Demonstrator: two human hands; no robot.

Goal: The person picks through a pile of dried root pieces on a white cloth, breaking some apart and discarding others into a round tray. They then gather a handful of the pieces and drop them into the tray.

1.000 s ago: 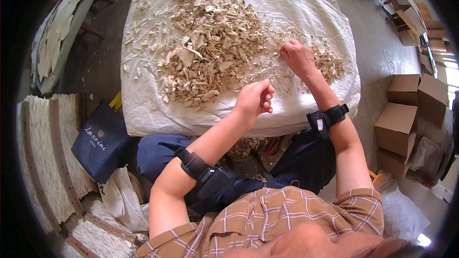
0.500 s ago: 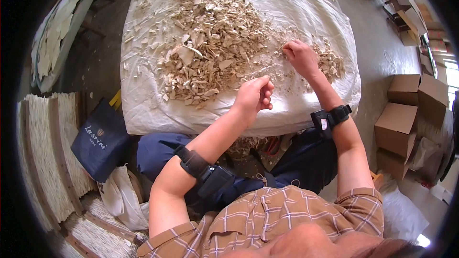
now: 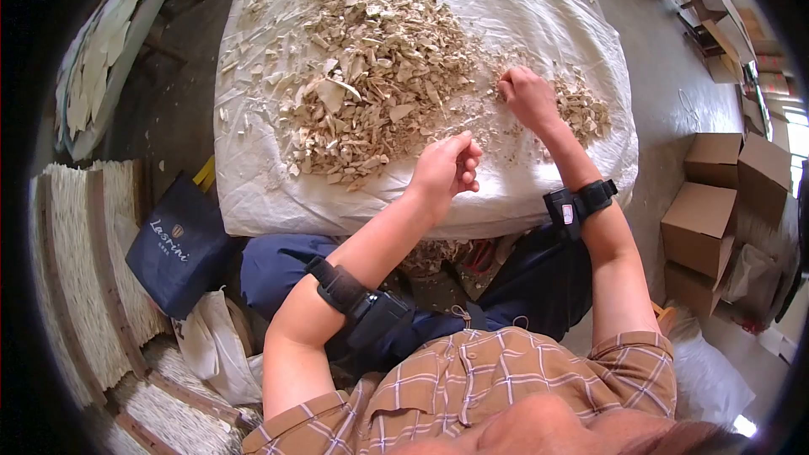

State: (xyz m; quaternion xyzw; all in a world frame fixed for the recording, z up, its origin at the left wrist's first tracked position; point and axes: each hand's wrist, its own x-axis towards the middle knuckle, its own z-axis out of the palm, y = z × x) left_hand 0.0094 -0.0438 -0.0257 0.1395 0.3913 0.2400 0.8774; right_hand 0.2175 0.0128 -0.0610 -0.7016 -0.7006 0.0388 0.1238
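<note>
Pale chips (image 3: pixel 371 84), dry and splintery, lie heaped across a white plastic sheet (image 3: pixel 253 194) that fills the upper middle of the frame.

Nearest the camera, at the bottom, are the person's checked shirt and dark trousers, with a black strap on each forearm. Just above, near the sheet's lower edge, the left hand (image 3: pixel 445 170) is curled into a loose fist, fingers folded in as if cupping something; what it holds cannot be made out. Higher and to the right, the right hand (image 3: pixel 529 99) rests fingertips-down among the chips, fingers drawn together in a pinch on small pieces.

As a judgement, the sorting is well short of done: the large heap sits left of the right hand, while only a thin scatter (image 3: pixel 581 105) lies to its right, and a further small patch shows at the sheet's far top edge.

As for containers, a dark blue bag (image 3: pixel 177 244) stands at lower left, its contents hidden. Cardboard boxes (image 3: pixel 708 219) are stacked at right, closed or unreadable. At upper left a round tray (image 3: pixel 101 59) holds flat pale slices.
</note>
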